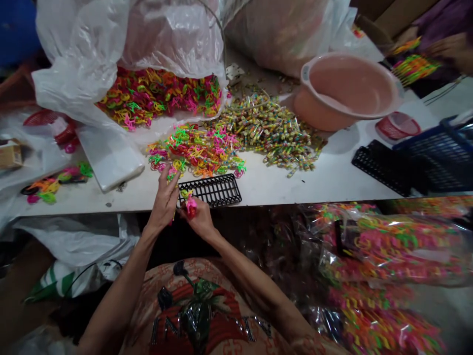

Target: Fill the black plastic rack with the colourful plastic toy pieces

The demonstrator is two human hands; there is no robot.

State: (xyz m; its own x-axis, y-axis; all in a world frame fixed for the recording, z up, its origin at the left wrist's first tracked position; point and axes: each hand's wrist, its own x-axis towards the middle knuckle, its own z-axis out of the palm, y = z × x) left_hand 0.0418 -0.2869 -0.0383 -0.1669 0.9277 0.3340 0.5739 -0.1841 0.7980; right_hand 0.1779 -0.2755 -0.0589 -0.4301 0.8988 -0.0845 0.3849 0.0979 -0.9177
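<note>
My left hand (164, 199) reaches up to the near left edge of a pile of bright plastic pieces (199, 150), its fingers apart and touching the nearest ones. Whether a piece is between those fingers is hard to make out. Beside it, my right hand (200, 218) is closed around small pink and yellow plastic pieces (191, 204). Just beyond that hand lies a black slotted rack (221, 190) at the table's front edge; the hand covers its left end.
Small yellowish tubes (273, 130) are heaped right of the pile. A plastic bag (166, 44) spills more pieces. A pink basin (347, 88), red basket (397, 125), black racks (380, 165) and blue basket (439, 160) stand right. Filled bags (399, 241) lie below. Another person's hand (451, 52) shows top right.
</note>
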